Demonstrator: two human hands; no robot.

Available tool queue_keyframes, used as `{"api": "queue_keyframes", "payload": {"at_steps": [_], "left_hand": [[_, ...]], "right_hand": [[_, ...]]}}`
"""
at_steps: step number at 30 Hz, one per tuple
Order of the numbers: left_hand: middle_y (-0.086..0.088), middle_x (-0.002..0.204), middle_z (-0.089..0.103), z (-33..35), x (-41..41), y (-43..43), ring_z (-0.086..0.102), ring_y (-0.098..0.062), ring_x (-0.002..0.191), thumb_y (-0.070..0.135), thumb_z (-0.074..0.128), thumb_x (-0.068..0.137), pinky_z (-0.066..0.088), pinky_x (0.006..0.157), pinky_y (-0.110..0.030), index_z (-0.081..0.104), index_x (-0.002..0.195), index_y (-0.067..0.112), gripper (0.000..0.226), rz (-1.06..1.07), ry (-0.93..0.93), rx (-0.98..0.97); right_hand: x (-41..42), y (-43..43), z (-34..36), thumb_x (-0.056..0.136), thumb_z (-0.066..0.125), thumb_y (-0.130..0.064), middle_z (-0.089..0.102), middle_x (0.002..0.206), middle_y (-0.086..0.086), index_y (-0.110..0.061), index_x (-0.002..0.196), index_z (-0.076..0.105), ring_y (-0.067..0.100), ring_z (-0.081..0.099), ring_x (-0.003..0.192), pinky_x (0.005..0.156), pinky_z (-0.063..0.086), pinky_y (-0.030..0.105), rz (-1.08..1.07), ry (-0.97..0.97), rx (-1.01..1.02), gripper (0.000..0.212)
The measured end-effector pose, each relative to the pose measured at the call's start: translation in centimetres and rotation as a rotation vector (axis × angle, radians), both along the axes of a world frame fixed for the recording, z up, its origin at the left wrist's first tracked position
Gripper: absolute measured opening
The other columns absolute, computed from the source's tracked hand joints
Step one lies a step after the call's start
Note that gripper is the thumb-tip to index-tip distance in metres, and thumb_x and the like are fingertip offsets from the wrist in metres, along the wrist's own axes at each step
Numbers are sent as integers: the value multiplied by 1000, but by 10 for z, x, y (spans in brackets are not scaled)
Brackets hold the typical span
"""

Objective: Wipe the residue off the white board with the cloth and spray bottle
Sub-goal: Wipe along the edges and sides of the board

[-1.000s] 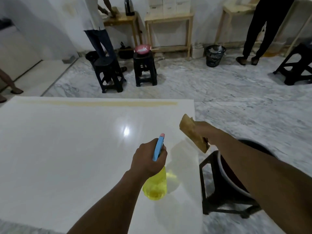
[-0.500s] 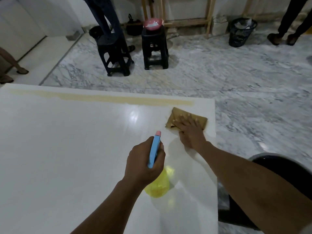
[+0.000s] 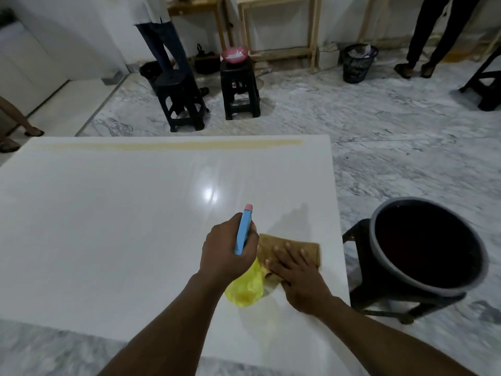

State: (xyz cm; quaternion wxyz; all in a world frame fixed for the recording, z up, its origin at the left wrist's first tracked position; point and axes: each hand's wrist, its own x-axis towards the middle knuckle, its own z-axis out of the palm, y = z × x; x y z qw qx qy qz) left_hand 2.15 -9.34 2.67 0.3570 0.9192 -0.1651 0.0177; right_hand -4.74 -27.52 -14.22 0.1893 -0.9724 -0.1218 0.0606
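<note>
A large glossy white board lies flat in front of me. A yellowish strip of residue runs along its far edge. My left hand grips a yellow spray bottle with a blue head and pink nozzle, held just above the board. Right beside it my right hand lies flat with fingers spread, pressing a brown cloth onto the board near the right edge. The bottle hides the cloth's left part.
A dark bucket sits on a black stool just right of the board. Two black stools stand beyond the far edge, one with a pink bowl. Wooden tables, a black bin and standing people line the back.
My right hand brought the cloth down from the air onto the board, then dragged it from the far right area back toward me, beside the bottle. The left hand kept holding the bottle.
</note>
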Motion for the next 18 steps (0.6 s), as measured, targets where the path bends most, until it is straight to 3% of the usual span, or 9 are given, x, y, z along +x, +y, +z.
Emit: {"api": "queue_keyframes", "payload": {"at_steps": [3,8,10,11,13,14,16,18], "left_hand": [[6,57,52,-5,-41,19,46,-15,46,37,55,95,35,49,-22,52,76,26,22,-19,30,5],[7,57,50,-15,-108,50,44,-13,46,30,60,100,34,51,-23,51,77,28,25,-53,93,38],[8,56,49,-14,-126,56,43,-12,46,30,59,100,34,52,-23,50,78,28,24,-94,104,42],[9,57,49,-14,-132,58,43,-12,47,31,59,100,35,52,-22,51,80,27,22,-117,109,53],[9,62,54,-11,-142,59,48,-14,51,35,58,99,37,54,-21,55,85,26,17,-166,124,79],[9,65,57,-9,-144,58,51,-15,54,38,57,98,39,55,-22,56,87,26,16,-190,132,86],[5,70,63,-6,-147,52,55,-17,57,44,52,93,40,56,-23,57,90,27,19,-260,148,111],[3,73,64,-2,-145,40,53,-15,58,45,51,92,38,57,-20,56,90,26,19,-335,175,162]], "right_hand": [[-62,24,-4,85,44,-28,31,159,-7,-41,141,44,27,25,147,112,18,46,0,-11,16,57],[-143,52,3,95,42,-28,26,159,-16,-40,141,46,12,11,150,122,12,43,-79,121,113,48],[-157,57,28,92,43,-23,50,148,-5,-37,136,53,17,39,141,113,36,39,-182,212,332,46],[-157,55,48,93,45,-20,62,134,-2,-36,127,59,19,54,127,99,48,32,-293,270,473,40],[-149,42,88,97,51,-20,67,113,3,-27,119,63,20,64,99,73,54,22,-612,462,787,26],[-143,31,104,98,53,-18,66,112,10,-19,123,61,23,64,93,74,55,25,-757,578,1000,26],[-136,4,133,100,48,-12,63,124,25,-10,133,55,33,63,102,95,52,44,-928,648,1414,34],[-124,-19,153,100,46,-13,67,123,20,-20,129,59,36,64,110,95,51,50,-993,593,1623,33]]}}
